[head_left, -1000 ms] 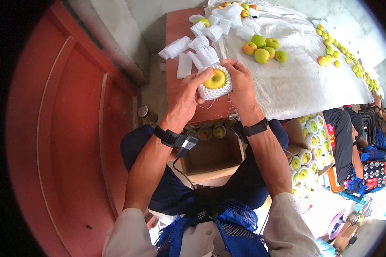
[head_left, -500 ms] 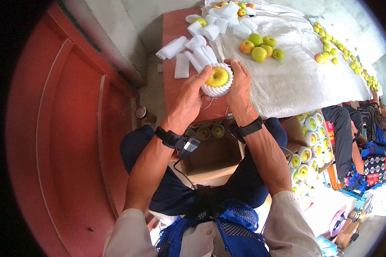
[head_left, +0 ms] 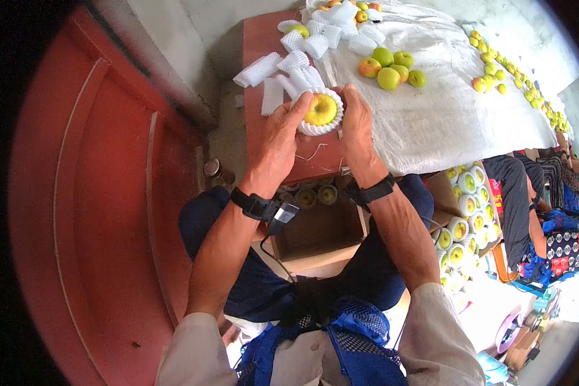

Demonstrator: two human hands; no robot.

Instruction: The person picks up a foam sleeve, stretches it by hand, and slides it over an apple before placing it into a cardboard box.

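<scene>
Both hands, left hand (head_left: 278,143) and right hand (head_left: 356,127), are clasping a netted apple (head_left: 320,110) above the tabletop (head_left: 264,45); wrapping is apparently finishing. Next: lowering it into the box (head_left: 321,228) at six o'clock.

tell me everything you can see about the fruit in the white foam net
The yellow fruit is round, smooth and golden, probably an apple. It sits in a white foam net sleeve whose ribbed rim rings its sides, leaving the top bare. The left hand and right hand grip the sleeve from either side, above the red table.
</scene>
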